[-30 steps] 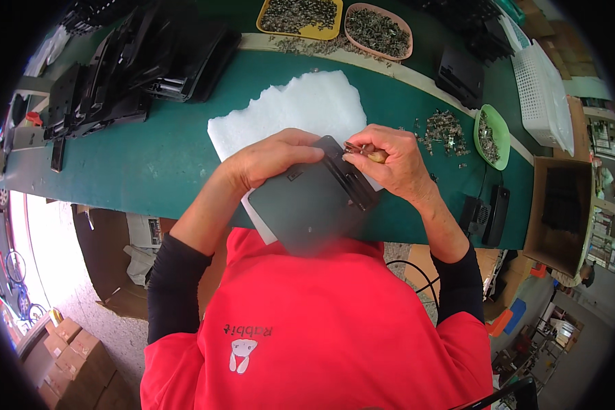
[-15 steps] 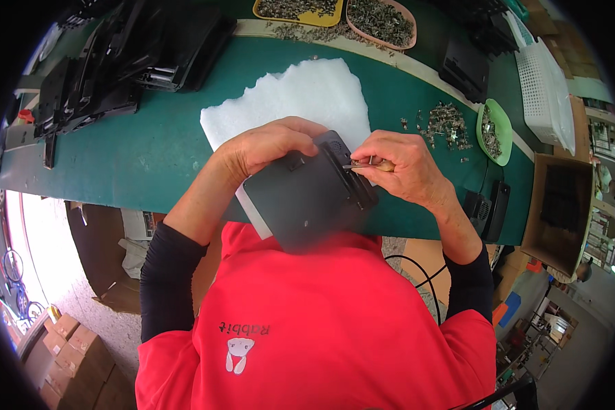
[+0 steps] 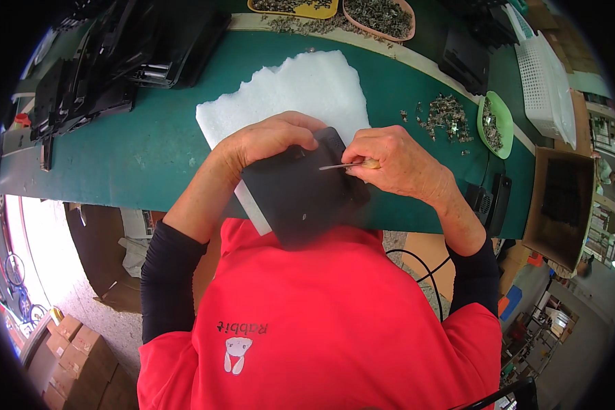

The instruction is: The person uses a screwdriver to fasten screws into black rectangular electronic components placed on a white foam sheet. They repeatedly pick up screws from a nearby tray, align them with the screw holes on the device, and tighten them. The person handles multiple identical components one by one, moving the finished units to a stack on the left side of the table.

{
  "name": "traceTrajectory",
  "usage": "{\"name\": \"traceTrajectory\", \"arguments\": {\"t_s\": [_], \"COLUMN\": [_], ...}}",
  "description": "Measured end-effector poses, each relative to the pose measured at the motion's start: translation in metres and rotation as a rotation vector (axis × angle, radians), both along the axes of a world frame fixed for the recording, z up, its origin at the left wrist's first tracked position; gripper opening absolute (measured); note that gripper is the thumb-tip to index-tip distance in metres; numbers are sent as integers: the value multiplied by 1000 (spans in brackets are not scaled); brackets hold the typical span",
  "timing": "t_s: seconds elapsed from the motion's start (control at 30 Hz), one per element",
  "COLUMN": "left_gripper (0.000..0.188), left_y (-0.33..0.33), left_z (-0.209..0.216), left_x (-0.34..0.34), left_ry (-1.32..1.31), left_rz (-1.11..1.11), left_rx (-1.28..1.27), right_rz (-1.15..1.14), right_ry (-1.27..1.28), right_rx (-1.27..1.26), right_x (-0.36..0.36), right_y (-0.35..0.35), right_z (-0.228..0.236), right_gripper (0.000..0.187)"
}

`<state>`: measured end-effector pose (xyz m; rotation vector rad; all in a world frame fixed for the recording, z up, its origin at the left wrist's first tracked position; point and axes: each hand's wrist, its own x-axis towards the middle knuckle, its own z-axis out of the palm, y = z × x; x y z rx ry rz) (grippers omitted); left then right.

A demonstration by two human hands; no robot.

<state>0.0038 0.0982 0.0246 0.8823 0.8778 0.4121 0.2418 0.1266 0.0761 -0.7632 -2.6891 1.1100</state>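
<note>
A dark grey, flat-faced plastic housing (image 3: 287,195) is tilted against the front of the green table. My left hand (image 3: 278,140) grips its upper left edge, fingers behind and thumb on top. In my closed right hand (image 3: 394,160) is a thin metal-bladed tool (image 3: 336,166) with a light-coloured handle. Its tip lies over the housing's face, near the right side; I cannot tell if it touches. White foam sheet (image 3: 301,85) lies behind and partly under the housing. The housing's lower part is blurred.
Small metal clips (image 3: 446,117) are heaped at the right, beside a green tray (image 3: 502,123) of more clips. A yellow tray (image 3: 328,9) and a pink tray (image 3: 408,31) stand at the back. Black plastic parts (image 3: 82,102) are stacked at the left. An open carton (image 3: 536,229) is at the right.
My right hand has shifted slightly left and up, bringing the tool's tip from the slotted right edge onto the housing's face. The housing has turned a little; my left hand keeps its hold.
</note>
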Motion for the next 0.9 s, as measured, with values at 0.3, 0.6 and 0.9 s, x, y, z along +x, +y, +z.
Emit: {"name": "traceTrajectory", "arguments": {"t_s": [0.3, 0.6, 0.9], "left_gripper": [45, 46, 45], "left_y": [2, 2, 2], "left_z": [4, 3, -3], "left_x": [0, -1, -3], "left_ry": [5, 1, -68], "left_rz": [-19, 50, 16], "left_rx": [-14, -64, -32], "right_rz": [-197, -117, -235], "right_ry": [-138, 90, 130], "right_rx": [-462, -165, -1], "right_x": [-3, -2, -4], "right_y": [10, 0, -3], "right_z": [8, 7, -3], "right_gripper": [9, 11, 14]}}
